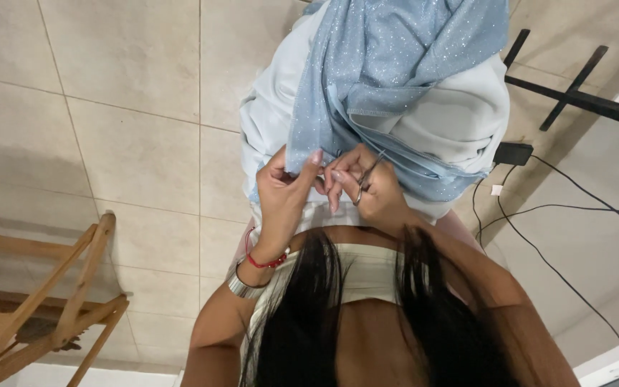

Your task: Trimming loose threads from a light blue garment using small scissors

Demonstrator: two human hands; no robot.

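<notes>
Both hands at the lower edge of a sparkly blue fabric, small scissors in the right hand

The glittery blue fabric (388, 64) hangs from the upper centre of the frame down to mid-frame, over a pale blue-white lining (460, 122). Left hand (284, 193), just left of centre, has fingers closed in a pinch on the fabric's lower edge. Right hand (367, 190), touching it on the right, is curled shut around small metal scissors (367, 179), blades pointing up and right toward the cloth; whether the blades are open or shut, cannot tell. Left wrist carries a red cord bracelet (266, 261) and a silver bangle (241, 285). Dark hair (309, 322) fills lower centre. Wooden frame (44, 301) at lower left on the tiled floor (123, 86); black cables (553, 236) and a black adapter (514, 153) at right
</notes>
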